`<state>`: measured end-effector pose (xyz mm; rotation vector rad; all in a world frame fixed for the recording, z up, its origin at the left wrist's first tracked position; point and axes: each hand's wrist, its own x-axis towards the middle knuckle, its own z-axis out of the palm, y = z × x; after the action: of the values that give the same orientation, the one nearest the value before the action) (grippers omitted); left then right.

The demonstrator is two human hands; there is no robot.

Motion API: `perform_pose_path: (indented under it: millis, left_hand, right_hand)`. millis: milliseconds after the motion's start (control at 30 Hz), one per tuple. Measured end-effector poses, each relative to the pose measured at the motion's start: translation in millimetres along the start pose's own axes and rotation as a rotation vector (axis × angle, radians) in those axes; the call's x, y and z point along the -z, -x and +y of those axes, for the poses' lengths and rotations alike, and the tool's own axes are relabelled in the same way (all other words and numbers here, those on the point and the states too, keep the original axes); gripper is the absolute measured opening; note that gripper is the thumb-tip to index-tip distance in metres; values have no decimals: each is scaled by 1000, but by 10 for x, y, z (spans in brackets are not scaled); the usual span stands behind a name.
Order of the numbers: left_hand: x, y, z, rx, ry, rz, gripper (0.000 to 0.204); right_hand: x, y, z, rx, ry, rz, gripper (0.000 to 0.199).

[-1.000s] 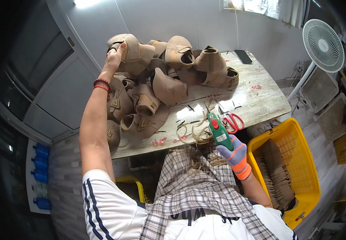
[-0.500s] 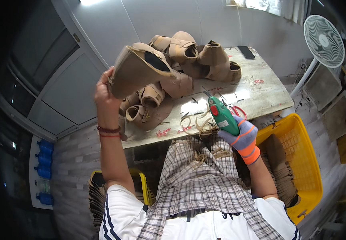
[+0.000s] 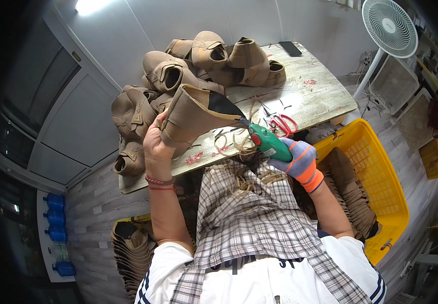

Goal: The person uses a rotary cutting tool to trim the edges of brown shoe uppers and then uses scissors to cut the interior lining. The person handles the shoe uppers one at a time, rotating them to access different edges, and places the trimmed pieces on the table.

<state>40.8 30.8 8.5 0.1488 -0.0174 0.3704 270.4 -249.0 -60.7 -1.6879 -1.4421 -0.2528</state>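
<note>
My bare left hand grips a tan shoe upper by its left end, held above the near side of the table. Its dark lining faces up. My right hand, in a grey and orange striped glove, is closed round a green handheld electric cutter with a red button. The cutter's tip is at the right end of the upper, touching or very near its edge. Red-handled scissors lie on the table just beyond the cutter. Loose tan cord lies on the near table edge, below the upper.
More tan shoe uppers are heaped on the worn table, at its left and back. A black phone lies at the far edge. Yellow baskets with stacked tan pieces stand right and left. A white fan stands at right.
My left hand has brought the upper down and right, away from the heap. The cutter in my right hand has moved slightly left, and its tip now meets the upper's end.
</note>
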Motion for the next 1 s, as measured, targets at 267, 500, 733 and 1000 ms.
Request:
perform_pose_path:
  millis: [267, 500, 733, 1000]
  left_hand:
    - [191, -139, -53, 14, -83, 123, 35]
    - [227, -250, -244, -1, -9, 85, 29]
    - [264, -245, -509, -254, -354, 127, 30]
    - [327, -127, -668, -506, -788, -20, 39]
  right_hand:
    - [34, -36, -86, 43, -70, 21, 47]
    - [9, -38, -130, 13, -140, 9, 47]
    - [-104, -57, -305, -106, -245, 55, 52]
    - [-266, 26, -333, -348, -447, 18, 54]
